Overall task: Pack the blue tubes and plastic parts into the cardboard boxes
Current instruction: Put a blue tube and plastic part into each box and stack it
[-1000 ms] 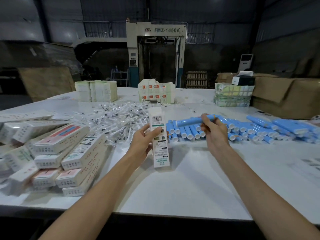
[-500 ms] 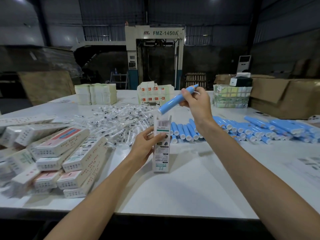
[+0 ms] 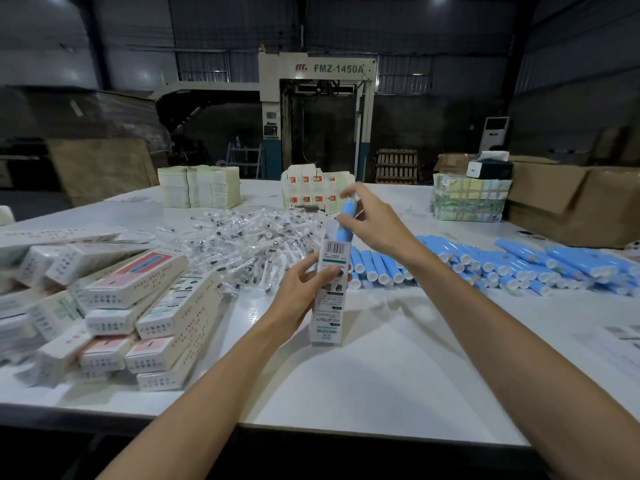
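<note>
My right hand [image 3: 372, 223] pinches a blue tube [image 3: 346, 225] between thumb and fingertips, the forefinger resting on its upper end. The tube's long axis runs almost straight up and down, leaning a little to the right at the top. Its lower end points into the top of a cardboard box [image 3: 329, 299], and I cannot tell how far in it has gone.

My left hand [image 3: 304, 289] grips that box by its upper half, thumb across the printed front and fingers curled round the left edge. The box stands upright with its foot on the white table [image 3: 363, 393].

To the right, beyond my right forearm, more loose blue tubes [image 3: 502, 265] lie in rows on their sides, white caps mostly towards me. Behind the box is a heap of plastic parts [image 3: 249, 240] in clear wrappers. At near left, filled boxes [image 3: 145, 306] lie in a rough pile.

At the far edge of the table stand stacks of flat cartons [image 3: 199, 185], with brown shipping cartons [image 3: 571, 202] at far right. Beyond them is a dim hall and a machine marked FMZ-1450A [image 3: 317, 98].
</note>
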